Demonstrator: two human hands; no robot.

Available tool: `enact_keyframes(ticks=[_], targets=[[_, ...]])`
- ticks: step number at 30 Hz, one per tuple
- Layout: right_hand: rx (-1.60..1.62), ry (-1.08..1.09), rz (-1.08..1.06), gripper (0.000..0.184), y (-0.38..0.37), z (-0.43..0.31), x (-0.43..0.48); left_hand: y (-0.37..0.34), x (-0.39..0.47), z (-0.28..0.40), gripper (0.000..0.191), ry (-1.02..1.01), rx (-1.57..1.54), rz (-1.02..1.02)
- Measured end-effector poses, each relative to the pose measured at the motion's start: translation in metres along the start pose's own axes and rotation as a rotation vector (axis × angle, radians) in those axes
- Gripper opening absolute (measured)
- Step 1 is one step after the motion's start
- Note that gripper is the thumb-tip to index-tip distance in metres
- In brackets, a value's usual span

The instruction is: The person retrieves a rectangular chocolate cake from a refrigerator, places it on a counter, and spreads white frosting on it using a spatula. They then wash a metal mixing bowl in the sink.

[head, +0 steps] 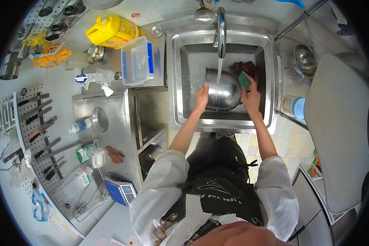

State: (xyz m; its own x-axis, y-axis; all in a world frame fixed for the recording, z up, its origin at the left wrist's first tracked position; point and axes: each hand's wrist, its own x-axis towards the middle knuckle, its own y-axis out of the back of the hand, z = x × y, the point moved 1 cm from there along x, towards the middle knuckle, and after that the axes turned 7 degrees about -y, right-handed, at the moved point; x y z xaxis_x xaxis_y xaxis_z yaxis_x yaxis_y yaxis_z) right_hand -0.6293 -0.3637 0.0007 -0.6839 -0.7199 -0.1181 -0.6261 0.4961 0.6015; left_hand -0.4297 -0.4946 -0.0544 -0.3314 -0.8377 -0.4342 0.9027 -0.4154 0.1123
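Observation:
A rounded stainless steel bowl [224, 93] lies tipped on its side in the sink [176, 77], its curved outside under the running water. My left hand [202, 97] grips its left edge, thumb up. In my right hand [251, 97] is a green scouring sponge [243, 80], held close to the bowl's right side. Water falls from the chrome faucet [221, 33] onto the metal. Behind the sponge, a dark reddish-brown cloth [251, 68] lies in the sink's back right corner. The bowl's inside is turned out of sight.
Left of the sink stand a clear plastic container [136, 63] with blue clips and a yellow jug [112, 32]. A metal ladle [204, 16] hangs behind. At the right are a steel bowl [305, 60], a blue-lidded tub [295, 107] and a large pale board [338, 132]. Knives [43, 123] line the left wall.

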Motion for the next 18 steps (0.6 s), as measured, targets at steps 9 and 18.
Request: enact_keyframes(ticks=[9,18], targets=[[-0.251,0.341,-0.347,0.056,-0.051,-0.054,-0.011,0.013,0.01,0.019,0.061,-0.104,0.216,0.009],[-0.182,0.498,-0.202,0.043,-0.066,-0.051,-0.024,0.009,0.001,0.028,0.055,-0.21,0.266,-0.021]])
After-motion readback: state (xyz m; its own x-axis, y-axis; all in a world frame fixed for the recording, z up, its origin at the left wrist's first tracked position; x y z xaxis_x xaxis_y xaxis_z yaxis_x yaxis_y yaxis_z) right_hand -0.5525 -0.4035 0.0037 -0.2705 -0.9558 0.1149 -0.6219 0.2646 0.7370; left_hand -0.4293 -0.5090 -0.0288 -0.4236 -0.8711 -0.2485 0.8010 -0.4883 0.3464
